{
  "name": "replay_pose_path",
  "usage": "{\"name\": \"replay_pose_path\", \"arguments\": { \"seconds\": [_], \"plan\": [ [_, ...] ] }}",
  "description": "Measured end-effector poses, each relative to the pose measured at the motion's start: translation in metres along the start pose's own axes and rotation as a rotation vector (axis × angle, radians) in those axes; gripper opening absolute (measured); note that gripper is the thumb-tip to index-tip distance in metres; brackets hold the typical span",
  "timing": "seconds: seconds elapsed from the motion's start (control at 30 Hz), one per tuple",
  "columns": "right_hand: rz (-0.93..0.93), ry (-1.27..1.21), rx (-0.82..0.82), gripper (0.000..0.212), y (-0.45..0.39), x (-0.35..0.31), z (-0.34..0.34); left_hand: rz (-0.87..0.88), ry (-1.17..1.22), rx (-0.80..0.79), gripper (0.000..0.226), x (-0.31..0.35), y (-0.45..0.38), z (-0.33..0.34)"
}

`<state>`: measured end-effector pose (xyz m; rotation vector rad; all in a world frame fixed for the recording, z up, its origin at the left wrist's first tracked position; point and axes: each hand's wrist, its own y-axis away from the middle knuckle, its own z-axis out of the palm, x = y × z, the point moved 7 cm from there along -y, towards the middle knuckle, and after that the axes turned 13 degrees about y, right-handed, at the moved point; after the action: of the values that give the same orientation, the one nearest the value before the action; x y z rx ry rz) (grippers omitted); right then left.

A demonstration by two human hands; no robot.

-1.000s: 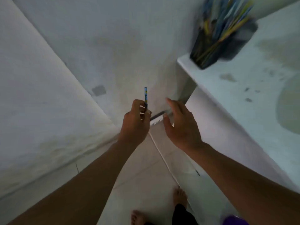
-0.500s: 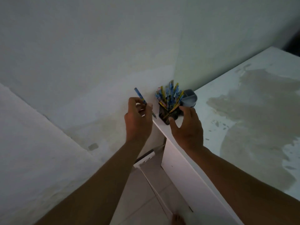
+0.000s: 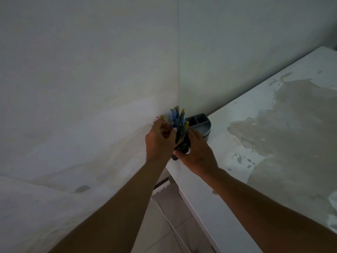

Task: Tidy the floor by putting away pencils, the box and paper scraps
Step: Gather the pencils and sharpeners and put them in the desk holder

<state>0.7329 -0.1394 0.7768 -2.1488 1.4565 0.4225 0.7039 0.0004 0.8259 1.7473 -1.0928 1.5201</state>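
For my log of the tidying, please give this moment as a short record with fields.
place: corner of the white counter, against the wall
holder: dark pencil holder full of blue and yellow pencils
beside it: grey divided organizer
left hand: among the pencils; grip unclear
right hand: grips the holder

Dim, flat light — pic soft

head view, downward over hands (image 3: 179,145)
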Motion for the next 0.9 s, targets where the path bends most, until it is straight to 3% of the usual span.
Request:
{"name": "replay_pose_path", "arguments": {
  "seconds": [0.23, 0.53, 0.73, 0.9],
  "plan": [
    [-0.066, -0.063, 0.022, 0.083, -0.004, 0.001, 0.006, -0.032, -0.006, 0.021, 0.025, -0.007, 0.0, 0.011],
    [-0.042, 0.015, 0.069, 0.088, 0.007, -0.002, -0.006, 0.112, -0.027, 0.013, 0.042, 0.013, 0.014, 0.002],
    [-0.035, 0.123, 0.184, 0.086, 0.023, -0.024, -0.043, 0.32, -0.255, -0.046, 0.04, 0.038, 0.034, -0.018],
    [-0.114, 0.121, 0.257, 0.068, 0.043, -0.069, -0.069, 0.394, -0.398, -0.049, 0.039, 0.057, 0.063, -0.063]
  ]
}}
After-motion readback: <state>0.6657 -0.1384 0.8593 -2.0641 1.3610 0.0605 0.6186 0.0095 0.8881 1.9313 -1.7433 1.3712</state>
